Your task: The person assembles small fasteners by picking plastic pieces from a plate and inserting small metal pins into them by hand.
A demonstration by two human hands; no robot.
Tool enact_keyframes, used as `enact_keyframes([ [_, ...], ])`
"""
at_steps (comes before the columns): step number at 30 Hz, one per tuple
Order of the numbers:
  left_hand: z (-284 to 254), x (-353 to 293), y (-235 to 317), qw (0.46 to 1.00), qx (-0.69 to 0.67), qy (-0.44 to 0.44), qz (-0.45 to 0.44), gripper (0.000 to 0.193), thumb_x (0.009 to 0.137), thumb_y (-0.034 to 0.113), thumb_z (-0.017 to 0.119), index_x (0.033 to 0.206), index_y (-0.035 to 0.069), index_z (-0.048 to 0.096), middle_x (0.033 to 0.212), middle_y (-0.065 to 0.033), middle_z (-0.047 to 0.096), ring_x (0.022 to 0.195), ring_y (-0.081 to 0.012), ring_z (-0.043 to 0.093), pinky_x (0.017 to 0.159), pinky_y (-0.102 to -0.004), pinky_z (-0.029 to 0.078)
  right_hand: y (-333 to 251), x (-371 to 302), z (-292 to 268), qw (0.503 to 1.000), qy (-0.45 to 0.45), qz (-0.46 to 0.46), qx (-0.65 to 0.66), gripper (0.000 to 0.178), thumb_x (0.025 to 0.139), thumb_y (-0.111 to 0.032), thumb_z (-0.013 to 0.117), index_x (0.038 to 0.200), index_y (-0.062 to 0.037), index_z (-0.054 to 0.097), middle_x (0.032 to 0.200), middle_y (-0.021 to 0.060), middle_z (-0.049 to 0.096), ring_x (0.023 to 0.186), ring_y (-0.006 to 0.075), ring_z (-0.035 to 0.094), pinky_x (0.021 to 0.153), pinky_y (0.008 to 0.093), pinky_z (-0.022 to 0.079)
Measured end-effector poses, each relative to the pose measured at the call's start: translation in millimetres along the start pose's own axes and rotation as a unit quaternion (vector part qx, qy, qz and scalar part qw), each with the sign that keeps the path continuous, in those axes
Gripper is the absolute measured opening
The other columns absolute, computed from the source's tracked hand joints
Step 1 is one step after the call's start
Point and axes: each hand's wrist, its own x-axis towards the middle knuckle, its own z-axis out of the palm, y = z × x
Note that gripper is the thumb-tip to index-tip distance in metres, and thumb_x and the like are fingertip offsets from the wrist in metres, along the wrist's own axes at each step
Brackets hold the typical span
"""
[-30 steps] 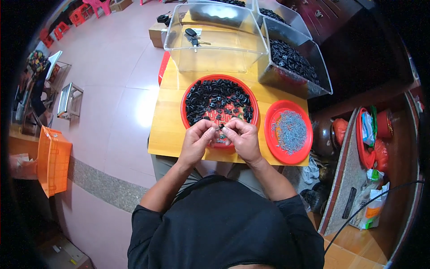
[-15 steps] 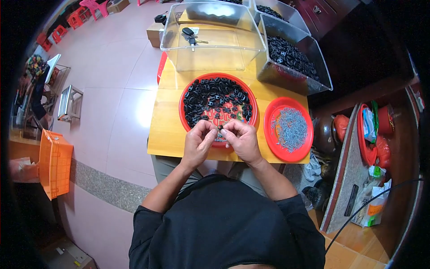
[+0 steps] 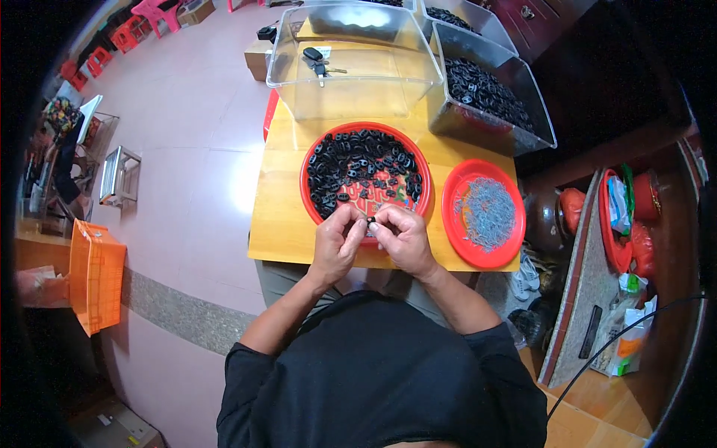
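Over the near rim of a round red tray [image 3: 305,196], my left hand [image 3: 339,243] and my right hand [image 3: 404,240] meet fingertip to fingertip. Both are closed in a pinch on one small black plastic piece [image 3: 370,220], mostly hidden by the fingers. Many black plastic pieces [image 3: 351,160], oval with holes, lie heaped along the far and left side of the tray. To the right, a red plate [image 3: 487,258] holds a pile of thin silvery metal pins or screws [image 3: 490,213].
A clear plastic bin [image 3: 355,98] stands at the table's far side, with car keys [image 3: 317,61] visible there. Another clear bin [image 3: 489,97] holds more black pieces. The yellow table [image 3: 280,231] ends close to my body. An orange crate [image 3: 97,276] sits at left.
My hands stay pinched together at the tray's near rim, with only a slight shift of the fingers. The whole view has moved a little.
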Motion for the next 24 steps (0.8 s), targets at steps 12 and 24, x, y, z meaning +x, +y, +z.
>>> enact_keyframes([
  [12, -50, 38, 2, 0.952, 0.279, 0.086, 0.088, 0.006, 0.079, 0.001, 0.056, 0.085, 0.001, 0.056, 0.077, -0.0105, 0.052, 0.069, -0.0221, 0.054, 0.061, -0.0308, 0.044, 7, -10, -35, 0.963, 0.076, 0.18, 0.183, 0.005, 0.08, 0.0, 0.058, 0.075, -0.0008, 0.057, 0.07, 0.0005, 0.053, 0.052, 0.0043, 0.05, 0.048, 0.0174, 0.041],
  [24, -20, 58, -27, 0.765, 0.61, -0.056, 0.2, 0.011, 0.072, 0.014, 0.054, 0.07, 0.004, 0.059, 0.084, -0.0125, 0.051, 0.081, -0.0264, 0.052, 0.064, -0.0334, 0.047, 13, -25, -36, 0.959, 0.125, 0.154, 0.203, 0.004, 0.079, -0.002, 0.06, 0.075, -0.0008, 0.058, 0.064, 0.0007, 0.054, 0.05, 0.0064, 0.05, 0.045, 0.0209, 0.043],
])
